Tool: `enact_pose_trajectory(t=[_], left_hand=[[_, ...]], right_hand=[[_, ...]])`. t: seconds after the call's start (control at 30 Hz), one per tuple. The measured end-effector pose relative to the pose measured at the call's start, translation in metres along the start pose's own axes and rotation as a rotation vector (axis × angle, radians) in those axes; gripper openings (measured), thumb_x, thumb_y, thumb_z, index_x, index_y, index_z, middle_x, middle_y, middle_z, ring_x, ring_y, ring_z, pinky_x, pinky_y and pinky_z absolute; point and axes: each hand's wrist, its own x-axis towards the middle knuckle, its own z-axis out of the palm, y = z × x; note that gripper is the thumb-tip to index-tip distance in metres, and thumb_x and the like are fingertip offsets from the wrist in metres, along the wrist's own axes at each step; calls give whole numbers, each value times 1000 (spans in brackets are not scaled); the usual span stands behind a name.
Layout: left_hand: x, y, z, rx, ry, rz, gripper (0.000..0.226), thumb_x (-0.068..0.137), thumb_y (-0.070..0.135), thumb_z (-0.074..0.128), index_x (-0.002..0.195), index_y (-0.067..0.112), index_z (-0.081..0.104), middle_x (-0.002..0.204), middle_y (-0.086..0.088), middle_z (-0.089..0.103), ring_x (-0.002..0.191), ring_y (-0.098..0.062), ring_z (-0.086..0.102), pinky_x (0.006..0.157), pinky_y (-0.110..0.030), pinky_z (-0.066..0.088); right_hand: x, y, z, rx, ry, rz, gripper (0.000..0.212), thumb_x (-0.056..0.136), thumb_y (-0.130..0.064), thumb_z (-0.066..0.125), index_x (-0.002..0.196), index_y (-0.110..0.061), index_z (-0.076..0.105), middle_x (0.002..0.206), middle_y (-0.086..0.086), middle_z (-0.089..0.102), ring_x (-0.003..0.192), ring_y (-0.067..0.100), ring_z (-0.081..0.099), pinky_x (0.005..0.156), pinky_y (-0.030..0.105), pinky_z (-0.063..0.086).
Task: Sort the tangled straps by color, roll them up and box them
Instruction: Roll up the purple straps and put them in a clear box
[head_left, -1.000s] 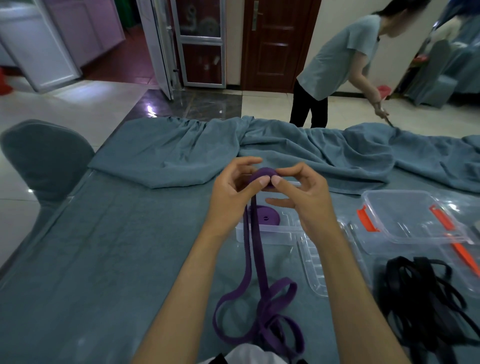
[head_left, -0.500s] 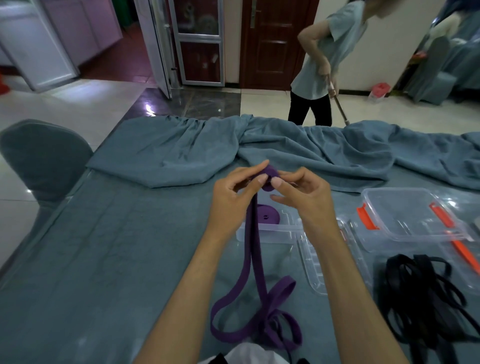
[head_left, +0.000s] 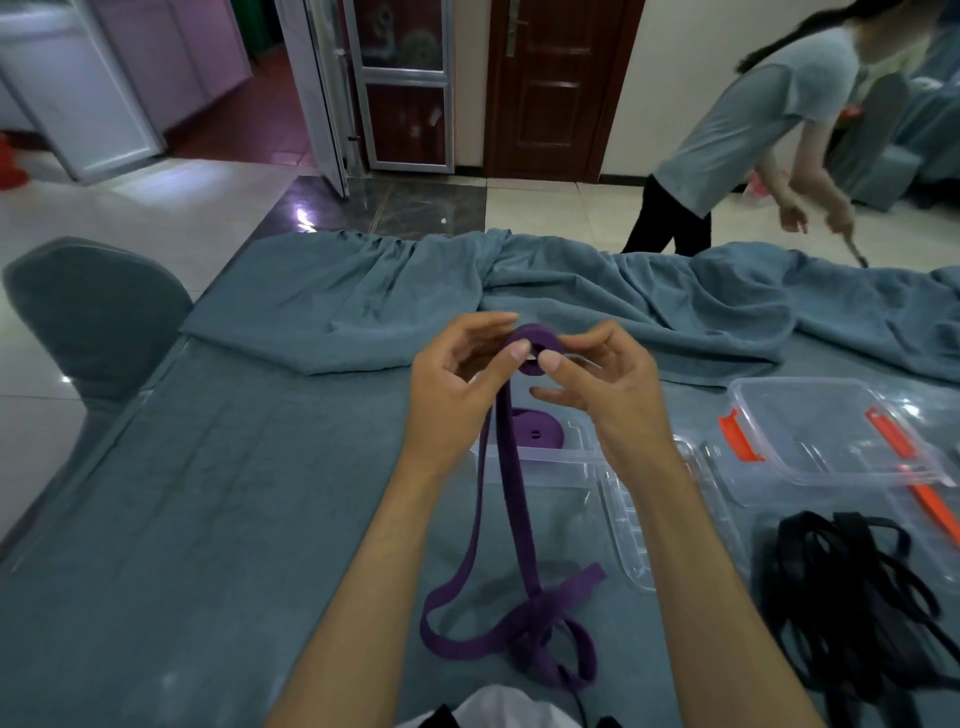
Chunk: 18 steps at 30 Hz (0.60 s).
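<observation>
Both hands hold a partly rolled purple strap (head_left: 535, 343) above the table. My left hand (head_left: 457, 384) pinches the roll from the left, my right hand (head_left: 608, 384) from the right. The strap's loose length (head_left: 511, 499) hangs down to a looped heap on the cloth near me. Behind my hands a clear box (head_left: 524, 462) holds a finished purple roll (head_left: 535, 434). A tangle of black straps (head_left: 852, 592) lies at the lower right.
A second clear box with orange clips (head_left: 826, 441) and a clear lid (head_left: 639, 525) lie to the right. Bunched blue-grey cloth (head_left: 597, 306) covers the far table. A covered chair (head_left: 88, 317) stands at left. A person (head_left: 748, 135) bends over behind the table.
The roll in my hands has turned and grown slightly, and the loose strap has drawn up a little. The person behind has shifted to the right and bent forward.
</observation>
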Motion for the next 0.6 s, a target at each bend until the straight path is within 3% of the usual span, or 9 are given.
enact_pose_trajectory(t=[0.07, 0.17, 0.3, 0.4, 0.53, 0.6], left_hand=[[-2, 0, 3, -17, 65, -6, 18, 94, 17, 80, 107, 28, 75, 105, 2, 79, 101, -16, 77, 86, -20, 57], [-5, -2, 7, -67, 39, -51, 21, 93, 9, 80, 110, 21, 76, 110, -1, 80, 104, -18, 77, 89, -22, 57], [0, 1, 4, -74, -24, -51, 29, 93, 7, 79, 118, 20, 78, 114, -3, 80, 109, -20, 76, 94, -24, 57], [-2, -1, 8, -78, 31, -45, 23, 94, 8, 78, 115, 18, 75, 113, -7, 79, 108, -23, 75, 93, -25, 56], [-8, -7, 14, -78, 79, -47, 19, 94, 7, 78, 110, 14, 69, 110, -11, 76, 103, -27, 74, 91, -28, 57], [-6, -7, 11, -44, 79, -47, 19, 95, 10, 79, 110, 19, 73, 107, -7, 77, 103, -26, 75, 90, -30, 57]], right_hand=[[3, -3, 0, -37, 24, -26, 18, 87, -16, 86, 97, -18, 71, 105, 13, 79, 99, 33, 78, 79, 41, 66], [4, -6, 0, -41, 46, -96, 25, 91, -14, 83, 114, -19, 74, 110, 12, 79, 105, 31, 77, 85, 40, 65], [2, -4, -3, 23, 37, -13, 14, 91, -13, 82, 101, -12, 72, 111, 11, 79, 106, 32, 77, 85, 45, 65], [3, -5, -7, -29, 59, 4, 17, 84, -18, 88, 91, -18, 73, 104, 13, 80, 99, 30, 79, 81, 37, 65], [2, -2, -3, 3, 66, -66, 23, 89, -15, 84, 109, -22, 75, 109, 13, 80, 105, 29, 77, 87, 36, 63], [0, 3, -1, 35, 45, -49, 15, 90, -13, 82, 100, -21, 76, 113, 13, 79, 110, 30, 76, 91, 41, 63]])
